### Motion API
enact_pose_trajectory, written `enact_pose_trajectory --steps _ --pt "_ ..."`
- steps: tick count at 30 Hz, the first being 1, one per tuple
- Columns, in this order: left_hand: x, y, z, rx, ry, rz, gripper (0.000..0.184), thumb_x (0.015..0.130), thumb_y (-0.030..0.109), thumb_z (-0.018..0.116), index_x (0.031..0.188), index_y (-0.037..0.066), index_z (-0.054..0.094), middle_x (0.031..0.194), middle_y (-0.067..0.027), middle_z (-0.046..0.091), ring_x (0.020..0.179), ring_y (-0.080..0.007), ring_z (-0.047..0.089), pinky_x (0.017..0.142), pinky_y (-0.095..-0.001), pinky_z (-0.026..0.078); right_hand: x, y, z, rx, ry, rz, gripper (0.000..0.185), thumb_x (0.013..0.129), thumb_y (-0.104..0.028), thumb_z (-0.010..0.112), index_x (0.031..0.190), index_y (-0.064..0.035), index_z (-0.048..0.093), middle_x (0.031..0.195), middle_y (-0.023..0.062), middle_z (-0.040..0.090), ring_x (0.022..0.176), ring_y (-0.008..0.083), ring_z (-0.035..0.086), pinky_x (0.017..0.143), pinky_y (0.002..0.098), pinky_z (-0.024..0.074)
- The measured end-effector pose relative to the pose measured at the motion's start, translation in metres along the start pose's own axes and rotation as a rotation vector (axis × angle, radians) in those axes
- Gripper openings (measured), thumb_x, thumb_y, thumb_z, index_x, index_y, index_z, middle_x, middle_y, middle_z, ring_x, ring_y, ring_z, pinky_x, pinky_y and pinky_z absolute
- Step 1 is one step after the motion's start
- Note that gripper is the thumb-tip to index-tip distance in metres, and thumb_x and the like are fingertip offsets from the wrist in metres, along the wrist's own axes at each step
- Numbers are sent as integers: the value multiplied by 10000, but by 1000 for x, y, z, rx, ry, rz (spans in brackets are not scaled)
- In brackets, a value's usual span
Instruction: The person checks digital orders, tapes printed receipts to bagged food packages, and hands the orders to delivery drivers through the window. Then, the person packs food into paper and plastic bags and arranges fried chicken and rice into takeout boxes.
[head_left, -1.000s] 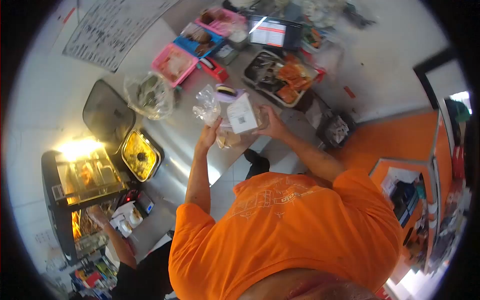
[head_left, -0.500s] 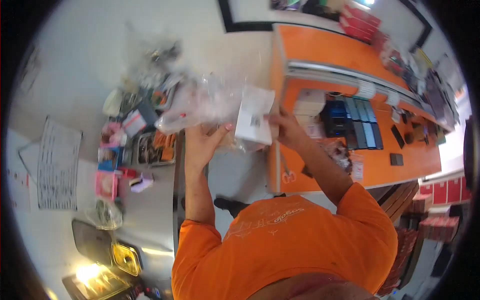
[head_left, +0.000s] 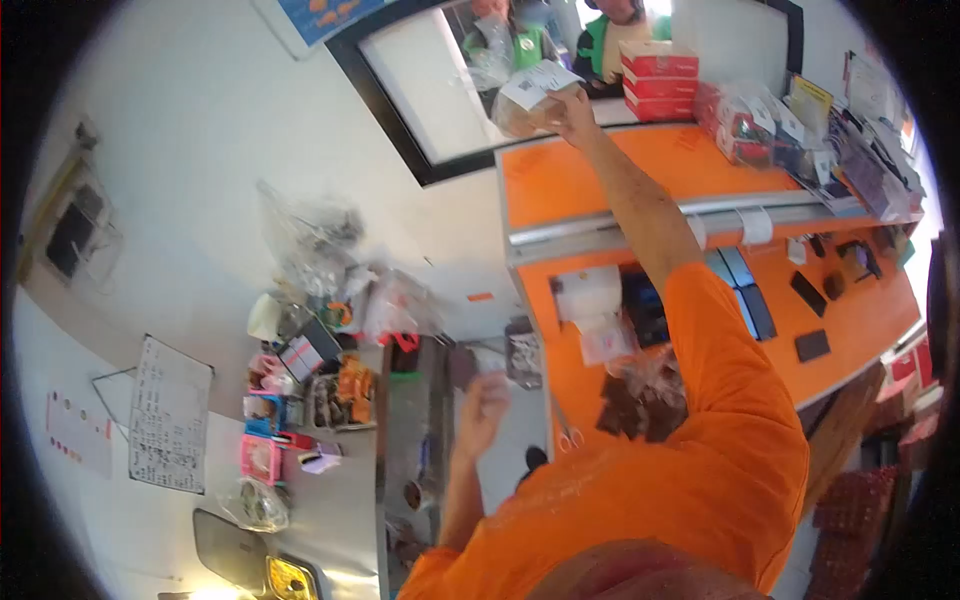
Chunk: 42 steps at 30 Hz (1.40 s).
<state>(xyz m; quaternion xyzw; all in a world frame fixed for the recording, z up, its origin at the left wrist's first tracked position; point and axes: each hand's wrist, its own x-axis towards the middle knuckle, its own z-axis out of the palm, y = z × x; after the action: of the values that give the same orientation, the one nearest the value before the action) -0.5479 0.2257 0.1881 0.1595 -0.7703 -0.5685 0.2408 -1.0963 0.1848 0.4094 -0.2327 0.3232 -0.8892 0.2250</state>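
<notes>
My right hand (head_left: 574, 116) is stretched out over the orange counter at the window opening, its fingers closed on a clear plastic bag (head_left: 527, 120). A white paper slip (head_left: 541, 85) with a printed code lies across the top of the bag. What the bag contains is hard to make out. My left hand (head_left: 483, 408) hangs low beside the metal side table, apart from the bag. It looks empty, with its fingers loosely bent and somewhat blurred.
Two people, one in a green vest (head_left: 528, 47), stand beyond the window. Red boxes (head_left: 659, 82) are stacked on the orange counter (head_left: 720, 160), near bagged goods (head_left: 752, 135). Below are phones (head_left: 750, 305), scissors (head_left: 571, 436) and dark packets (head_left: 640, 400). Supplies crowd the metal table (head_left: 345, 490).
My right hand has carried the bag and slip up and forward to the window. The left hand has let go of the bag and dropped lower. The view has turned toward the window.
</notes>
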Motion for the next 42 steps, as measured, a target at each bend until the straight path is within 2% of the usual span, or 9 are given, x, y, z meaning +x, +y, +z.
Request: enact_pose_trajectory --steps 10,14,21,23,25,26,30,32,42 --pt "-54 -26 33 -62 85 -430 336 991 148 633 1306 48 570 1296 -73 614 1154 -192 596 988 -360 483 97 98 -19 -177 276 86 785 773 -295 756 1403 -159 308 1313 205 482 1193 392 546 799 564 570" --pt "-57 -57 32 -38 37 -460 364 993 208 637 1320 62 568 1303 -83 612 1185 -212 581 987 -363 481 127 120 -41 -1128 453 118 1065 785 -475 701 1524 50 141 1484 356 359 1386 500 367 1111 503 396" --pt "2 -16 57 89 -150 -493 388 1000 230 602 1355 83 549 1330 -84 601 1158 -256 603 998 -385 457 127 41 -50 -1502 -82 267 981 812 -515 676 1523 16 258 1451 336 397 1335 523 408 1093 501 402" --pt "2 -28 57 70 -167 -482 400 997 234 622 1357 78 546 1344 -92 590 1168 -247 595 956 -381 489 128 -3 -56 -1830 -7 18 852 839 -517 656 1479 -25 384 1411 304 464 1321 517 428 1067 533 420" --pt "-8 -41 56 63 -177 -501 401 997 237 631 1354 75 549 1345 -97 588 1175 -242 591 940 -375 503 101 -62 -63 -1885 714 -986 561 844 -476 615 1194 -42 673 1234 245 647 1187 474 571 945 603 464" --pt "-14 -46 54 68 -181 -523 396 998 238 630 1350 75 555 1339 -98 592 1177 -241 590 945 -371 500 107 -104 -80 -2012 787 -1072 551 851 -464 631 1256 -89 633 1358 227 564 1256 453 523 988 601 427" --pt "-43 -77 41 48 -178 -558 388 1000 247 628 1339 67 570 1313 -101 607 1185 -229 589 974 -358 485 72 -230 -158 -2353 1071 -649 811 822 -538 673 1482 -145 415 1513 210 423 1455 426 309 1147 622 277" --pt "-40 -71 40 52 -152 -614 394 1000 253 630 1339 62 570 1308 -103 610 1190 -227 589 991 -360 478 47 -269 -205 -2279 657 96 737 861 -477 651 1480 -153 415 1477 207 468 1415 395 400 1123 585 342" --pt "3 -66 74 47 -266 -501 415 997 267 627 1344 47 563 1319 -139 608 1146 -243 616 959 -368 503 -36 -243 -251 -2512 567 -349 515 878 -366 649 1344 -170 552 1253 135 638 1185 327 599 989 489 468"
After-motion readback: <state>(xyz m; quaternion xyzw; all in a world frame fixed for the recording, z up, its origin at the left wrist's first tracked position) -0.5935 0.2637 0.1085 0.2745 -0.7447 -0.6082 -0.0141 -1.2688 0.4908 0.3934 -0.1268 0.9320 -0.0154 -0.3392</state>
